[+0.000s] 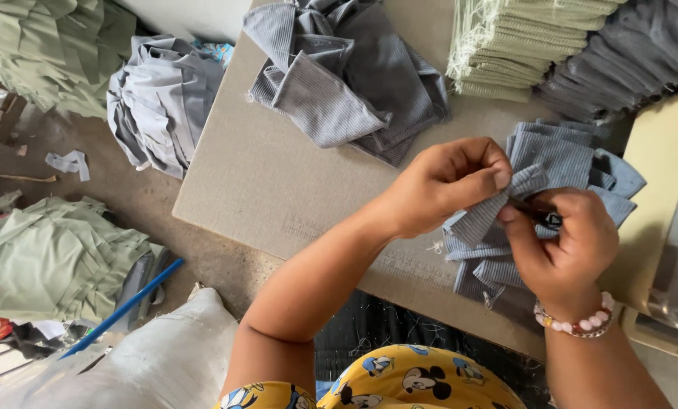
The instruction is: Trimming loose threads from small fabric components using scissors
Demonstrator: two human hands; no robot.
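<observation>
Left grip [445, 182] pinches a corner of the blue-grey ribbed cloth piece [505, 220] at right of centre, above the desk [278, 189]. Right grip [562, 242] is closed on a small dark tool [547, 220] against it. Cloth judged light, limp; best held at its edges

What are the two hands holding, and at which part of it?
The left hand pinches a folded corner of a grey striped cloth piece. The right hand holds a small dark tool against that corner.

both hands, left hand [441, 182] and right hand [562, 242], pinch a grey ribbed fabric piece [498, 208] above the cardboard-topped table [271, 182].
</observation>
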